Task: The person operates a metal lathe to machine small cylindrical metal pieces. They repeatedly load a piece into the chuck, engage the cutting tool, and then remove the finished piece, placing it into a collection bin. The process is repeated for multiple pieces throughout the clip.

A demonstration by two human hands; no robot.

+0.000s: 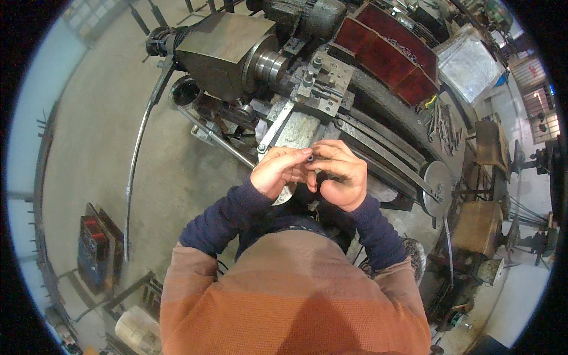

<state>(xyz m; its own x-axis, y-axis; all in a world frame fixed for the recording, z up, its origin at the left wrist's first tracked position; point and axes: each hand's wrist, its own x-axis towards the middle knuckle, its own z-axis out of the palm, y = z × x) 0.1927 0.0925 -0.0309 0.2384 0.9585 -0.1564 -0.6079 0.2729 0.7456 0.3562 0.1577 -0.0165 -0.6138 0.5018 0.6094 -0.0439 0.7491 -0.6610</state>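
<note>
Close in front of my chest, my left hand (pixel 279 171) and my right hand (pixel 341 176) meet at the fingertips. Between them is a small dark round piece (pixel 310 158), with what looks like a hole in its end; its exact kind is too small to make out. My left thumb and fingers pinch it from one side, and the right fingers curl against it from the other. Just beyond the hands stands a lathe, with its shiny round spindle nose (pixel 271 66) at the left and a tool post (pixel 325 86) on the carriage.
A long metal lever (pixel 137 154) hangs at the left, and a bar handle (pixel 222 142) slants toward me. Behind the carriage sits a red tray (pixel 370 50) with small metal bits. Several wrenches (pixel 441 127) lie at the right, beyond a round disc (pixel 438 180).
</note>
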